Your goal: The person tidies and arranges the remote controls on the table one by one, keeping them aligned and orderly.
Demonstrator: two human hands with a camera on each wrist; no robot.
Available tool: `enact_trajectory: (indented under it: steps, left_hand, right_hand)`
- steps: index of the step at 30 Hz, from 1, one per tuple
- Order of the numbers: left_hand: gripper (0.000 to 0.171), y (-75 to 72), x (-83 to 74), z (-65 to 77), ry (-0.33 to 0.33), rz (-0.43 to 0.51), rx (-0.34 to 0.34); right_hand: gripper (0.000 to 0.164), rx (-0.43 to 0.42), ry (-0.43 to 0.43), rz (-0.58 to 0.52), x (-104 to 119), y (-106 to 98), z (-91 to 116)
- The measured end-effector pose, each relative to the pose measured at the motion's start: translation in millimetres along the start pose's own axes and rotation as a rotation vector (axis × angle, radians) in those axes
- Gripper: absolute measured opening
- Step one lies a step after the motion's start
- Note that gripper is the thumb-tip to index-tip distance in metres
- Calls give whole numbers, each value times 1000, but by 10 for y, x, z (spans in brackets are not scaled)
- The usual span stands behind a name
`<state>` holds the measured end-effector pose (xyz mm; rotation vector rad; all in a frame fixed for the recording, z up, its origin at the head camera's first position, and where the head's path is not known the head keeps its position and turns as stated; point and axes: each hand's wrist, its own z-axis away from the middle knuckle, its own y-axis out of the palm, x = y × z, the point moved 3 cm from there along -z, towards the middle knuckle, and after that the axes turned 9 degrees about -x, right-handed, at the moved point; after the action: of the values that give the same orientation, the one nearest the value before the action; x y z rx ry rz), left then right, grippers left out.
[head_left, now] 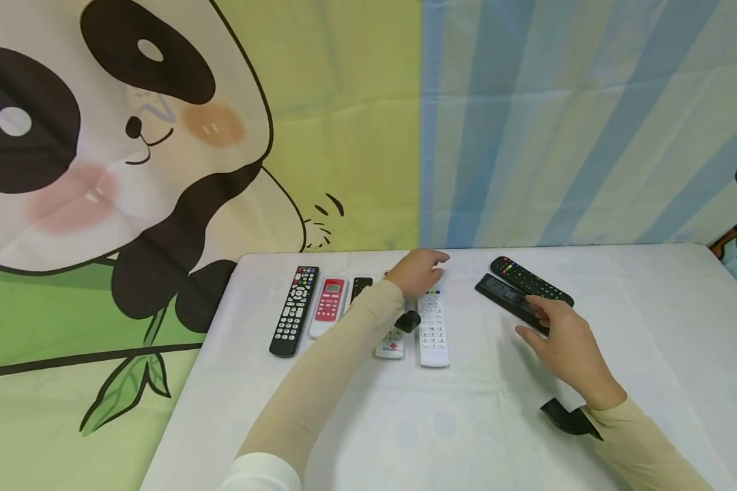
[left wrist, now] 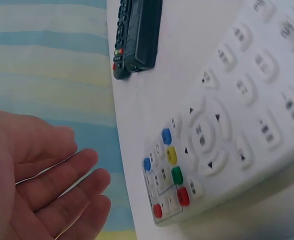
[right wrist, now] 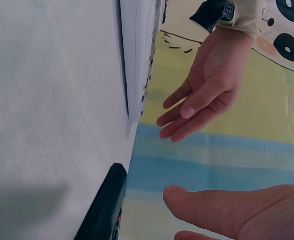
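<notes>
My left hand [head_left: 416, 271] hovers over the far ends of two white remote controls, fingers loosely bent and holding nothing. The nearer-to-right white remote [head_left: 434, 334] has colored buttons at its top, seen close up in the left wrist view; the other white remote [head_left: 390, 346] is partly covered by my forearm. At the right, my right hand [head_left: 561, 341] is beside a black remote [head_left: 503, 294], thumb and fingers apart. Touching that remote's far side lies another black remote [head_left: 533, 281] with small colored buttons. The right wrist view has a dark remote's end [right wrist: 107, 200] apart from my thumb [right wrist: 202, 205].
Left in the row are a long black remote [head_left: 295, 310], a white remote with a red face [head_left: 329, 300] and a black remote [head_left: 361, 285] half hidden by my left arm. The white table [head_left: 356, 423] meets a printed panda cloth [head_left: 356, 123] at its back edge.
</notes>
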<state>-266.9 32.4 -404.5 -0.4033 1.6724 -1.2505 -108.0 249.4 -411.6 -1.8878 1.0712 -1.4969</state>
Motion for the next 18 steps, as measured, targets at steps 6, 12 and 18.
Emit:
enact_trajectory:
  steps: [6, 12, 18]
  left_hand:
    - [43, 22, -104, -31, 19, -34, 26]
    - [44, 79, -207, -64, 27, -37, 50]
    - [44, 170, -304, -106, 44, -56, 57]
  right_hand:
    - [60, -51, -11, 37, -100, -41, -15]
    - [61, -60, 7, 63, -211, -66, -12]
    - [61, -49, 26, 60, -311, -78, -2]
